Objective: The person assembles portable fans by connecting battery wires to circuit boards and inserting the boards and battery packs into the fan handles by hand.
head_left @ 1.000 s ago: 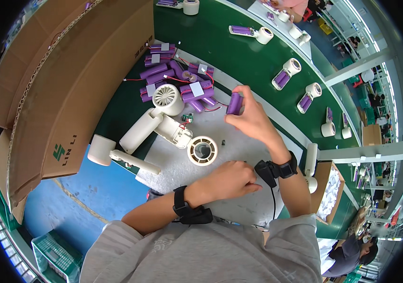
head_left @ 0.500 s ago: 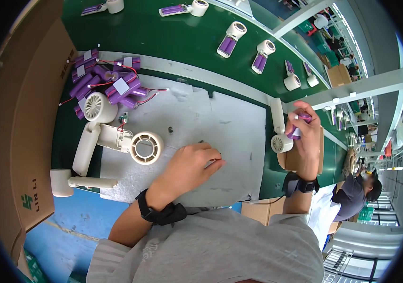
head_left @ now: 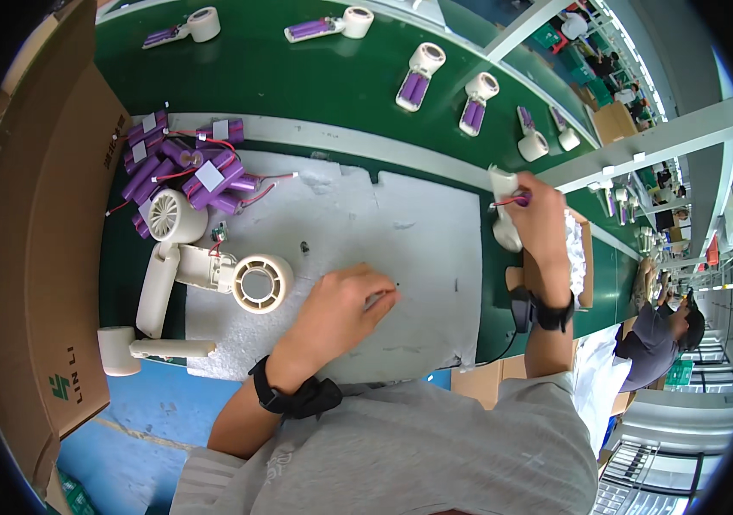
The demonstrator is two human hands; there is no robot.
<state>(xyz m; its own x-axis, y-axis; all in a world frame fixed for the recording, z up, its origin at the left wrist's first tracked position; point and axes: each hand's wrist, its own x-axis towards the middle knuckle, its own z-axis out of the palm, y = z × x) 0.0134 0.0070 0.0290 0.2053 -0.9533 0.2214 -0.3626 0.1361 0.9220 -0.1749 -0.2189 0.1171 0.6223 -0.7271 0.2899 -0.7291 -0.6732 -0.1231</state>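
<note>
My right hand (head_left: 545, 223) is closed around a purple battery pack (head_left: 518, 198) with red wires, mostly hidden by the fingers. It is right at a white handheld fan body (head_left: 505, 232) lying past the right edge of the grey mat (head_left: 426, 249); the hand covers part of that body. My left hand (head_left: 345, 307) hovers over the mat's middle, fingers curled and thumb near the fingertips. Whatever it may pinch is too small to make out. Left of it lies an opened white fan (head_left: 261, 284) with a small green circuit board (head_left: 219, 232) by its handle.
Purple battery packs (head_left: 212, 176) with wires are heaped at the mat's far left, beside more white fan parts (head_left: 153, 292). A tall cardboard box (head_left: 48, 257) stands at left. Several fans with batteries (head_left: 413, 86) lie on the green bench beyond. A small carton (head_left: 586, 266) sits at right.
My right hand has moved a little left and turned over, bringing the battery pack to the white fan body. My left hand stays nearly in place. The whole view has shifted slightly.
</note>
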